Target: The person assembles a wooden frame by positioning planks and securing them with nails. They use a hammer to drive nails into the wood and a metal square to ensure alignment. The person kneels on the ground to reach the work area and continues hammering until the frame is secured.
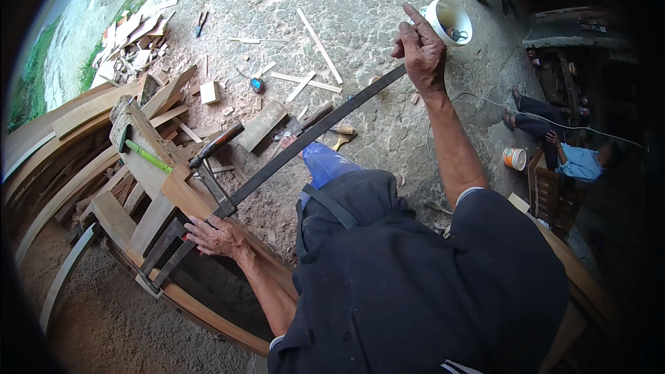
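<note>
- Here's the long steel bar clamp (318, 125), slanting across the curved wooden frame (208, 315), its lower end at the frame's outer edge and its upper end out over the concrete ground (374, 10).
- Left hand (220, 237) down on the lower stretch of the bar, beside the frame's timber, fingers spread apart!
- Right hand (421, 59) up at the bar's far end: index finger stretched out, the others bent in; whether they are clamped on the steel, I cannot tell.
- Between the hands, the screw handle (225, 140) juts from the clamp's sliding part, just beside the frame's inner edge.
- Just left of that, a green-handled hammer (145, 154) lies on a rough timber block (131, 114).
- Out on the ground, a blue tape measure (258, 85), dark pliers (201, 23) near the scrap-wood heap (135, 31), and a white bucket (457, 12) just beyond the right hand.
- Over by the ground's right edge, a co-worker in a light blue shirt (580, 163) sits near a smaller white-and-orange bucket (515, 159).
</note>
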### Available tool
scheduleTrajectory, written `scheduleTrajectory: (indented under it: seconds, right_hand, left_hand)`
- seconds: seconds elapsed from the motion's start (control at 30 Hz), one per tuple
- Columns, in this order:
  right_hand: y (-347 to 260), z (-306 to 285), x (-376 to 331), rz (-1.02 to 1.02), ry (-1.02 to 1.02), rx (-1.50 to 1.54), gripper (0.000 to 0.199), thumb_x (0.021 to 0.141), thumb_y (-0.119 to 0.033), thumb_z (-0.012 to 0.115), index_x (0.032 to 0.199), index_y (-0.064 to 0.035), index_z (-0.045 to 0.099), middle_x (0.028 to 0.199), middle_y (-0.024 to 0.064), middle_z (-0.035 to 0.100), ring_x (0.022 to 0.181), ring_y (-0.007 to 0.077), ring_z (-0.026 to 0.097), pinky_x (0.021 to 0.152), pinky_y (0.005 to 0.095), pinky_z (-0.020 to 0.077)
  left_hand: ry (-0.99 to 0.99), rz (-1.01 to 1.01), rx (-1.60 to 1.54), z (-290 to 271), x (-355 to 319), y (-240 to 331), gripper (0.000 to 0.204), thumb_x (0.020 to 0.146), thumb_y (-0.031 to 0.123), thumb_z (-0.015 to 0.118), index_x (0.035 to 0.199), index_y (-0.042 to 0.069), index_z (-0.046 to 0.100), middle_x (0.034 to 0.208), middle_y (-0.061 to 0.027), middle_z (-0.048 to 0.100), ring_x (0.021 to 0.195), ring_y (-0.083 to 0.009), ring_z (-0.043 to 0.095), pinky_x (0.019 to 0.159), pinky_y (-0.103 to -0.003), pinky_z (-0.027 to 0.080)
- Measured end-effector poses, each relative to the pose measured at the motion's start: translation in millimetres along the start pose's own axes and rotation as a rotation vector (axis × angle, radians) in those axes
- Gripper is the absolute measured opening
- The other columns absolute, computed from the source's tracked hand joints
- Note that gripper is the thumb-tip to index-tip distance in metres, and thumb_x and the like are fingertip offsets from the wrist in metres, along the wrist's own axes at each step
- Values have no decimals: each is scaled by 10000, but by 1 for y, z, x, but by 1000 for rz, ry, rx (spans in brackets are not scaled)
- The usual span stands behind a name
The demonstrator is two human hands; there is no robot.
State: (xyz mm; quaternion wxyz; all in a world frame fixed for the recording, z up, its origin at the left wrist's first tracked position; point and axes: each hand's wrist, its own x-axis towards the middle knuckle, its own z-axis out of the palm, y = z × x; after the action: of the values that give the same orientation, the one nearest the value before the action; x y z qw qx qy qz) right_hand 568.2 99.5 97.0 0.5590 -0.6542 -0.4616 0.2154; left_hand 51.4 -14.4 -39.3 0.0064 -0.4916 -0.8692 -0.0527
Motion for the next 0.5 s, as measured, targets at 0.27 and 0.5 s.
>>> scheduleTrajectory:
  seconds: [0.27,0.5]
  right_hand:
    - [95,-96,-142,476,328,133,430,1041,-179,531,1431,3,554,723,-9,569,548,65,549,502,239,486]
    - [155,-96,-248,923,85,-5,462,1033,-195,544,1451,0,533,804,37,600,530,96,592,465,244,475]
  left_hand:
    - [215,160,-170,-12,-32,35,647,1068,482,413,1575,81,393,1665,-171,312,1547,-362,260,1222,-595,168]
    - [158,678,-483,-43,-127,120,508,1015,236,580,1474,38,496,1556,-205,448,1476,-361,365,1195,-500,253]
